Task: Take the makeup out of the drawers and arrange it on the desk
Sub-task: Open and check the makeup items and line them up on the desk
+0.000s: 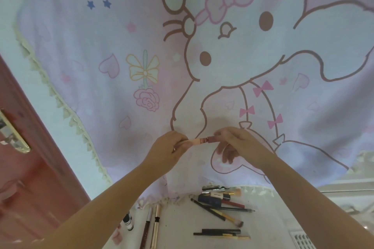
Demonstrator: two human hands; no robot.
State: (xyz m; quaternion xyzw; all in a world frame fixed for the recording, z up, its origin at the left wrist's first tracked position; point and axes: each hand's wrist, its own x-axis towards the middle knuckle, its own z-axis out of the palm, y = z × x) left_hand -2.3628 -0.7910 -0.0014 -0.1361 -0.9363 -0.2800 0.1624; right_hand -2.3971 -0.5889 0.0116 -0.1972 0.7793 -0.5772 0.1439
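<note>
Both my hands are raised in front of a pink cartoon cloth [121,46]. Between them is a small pinkish-brown makeup tube [203,140], held level. My left hand [169,150] pinches its left end and my right hand [238,143] pinches its right end. Below my arms, on the white desk [178,220], lie several makeup items: a heap of pencils and brushes [220,204], a black pencil with a gold stick [220,233], two upright slim tubes [151,226] and a small dark bottle [128,222].
The pink cloth with a rabbit drawing and fringe hangs behind the desk. A red wooden door [26,157] with a metal handle stands at the left. A white ledge [348,188] and a patterned box corner [301,238] sit at the lower right.
</note>
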